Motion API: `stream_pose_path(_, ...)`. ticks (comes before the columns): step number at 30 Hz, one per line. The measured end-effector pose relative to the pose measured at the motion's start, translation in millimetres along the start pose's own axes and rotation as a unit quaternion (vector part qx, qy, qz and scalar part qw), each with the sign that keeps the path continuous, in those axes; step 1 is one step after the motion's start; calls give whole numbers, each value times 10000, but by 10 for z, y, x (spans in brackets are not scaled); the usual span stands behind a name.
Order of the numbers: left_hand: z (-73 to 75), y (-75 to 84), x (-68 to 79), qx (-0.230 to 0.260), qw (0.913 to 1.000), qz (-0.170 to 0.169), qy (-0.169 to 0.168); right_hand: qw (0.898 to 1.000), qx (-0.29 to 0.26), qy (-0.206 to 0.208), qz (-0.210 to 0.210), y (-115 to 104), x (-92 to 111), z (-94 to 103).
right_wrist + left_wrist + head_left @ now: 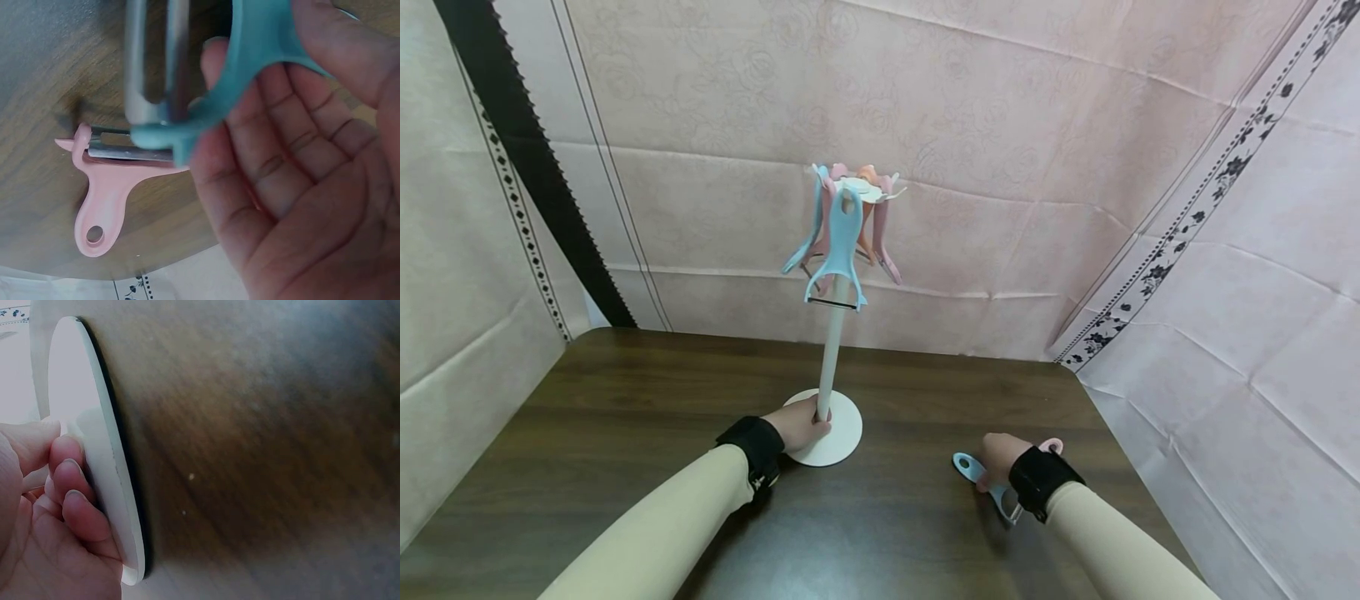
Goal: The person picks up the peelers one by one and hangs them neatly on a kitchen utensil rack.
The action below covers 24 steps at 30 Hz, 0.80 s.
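Observation:
My left hand (797, 423) grips the foot of the white pole (832, 358), just above the round white base (78, 381) of a stand. Peelers hang from hooks around the stand's top, among them a light blue peeler (842, 242) facing me and several pink, orange and blue ones behind. To the right, my right hand (1002, 458) holds another blue peeler (265, 37) by its handle, between thumb and fingers. A pink peeler (103, 197) lies on the table beside that hand; in the head view the wrist mostly covers it.
The dark wood table (647, 417) carries everything. Patterned pale cloth (962, 125) hangs behind it and on both sides. A black strip (542, 175) runs down the cloth at the left. The table's right edge lies beyond my right hand.

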<state>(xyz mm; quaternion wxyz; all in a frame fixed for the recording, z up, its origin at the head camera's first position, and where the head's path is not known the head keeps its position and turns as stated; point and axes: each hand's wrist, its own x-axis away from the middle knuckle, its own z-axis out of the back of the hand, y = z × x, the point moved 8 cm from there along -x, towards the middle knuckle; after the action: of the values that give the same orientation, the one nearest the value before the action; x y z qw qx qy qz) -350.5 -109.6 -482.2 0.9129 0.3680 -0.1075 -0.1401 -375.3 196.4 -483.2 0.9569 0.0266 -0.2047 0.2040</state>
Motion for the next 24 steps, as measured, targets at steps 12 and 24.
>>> stream_pose_path(12, -18, -20, -24, 65, 9994, 331, 55, 9925, -985, 669, 280, -133, -15, 315)
stream_pose_path(24, 0, -14, -12, 22, 9997, 221, 106, 9401, -1738, 2599, 1361, -381, 239, 1387)
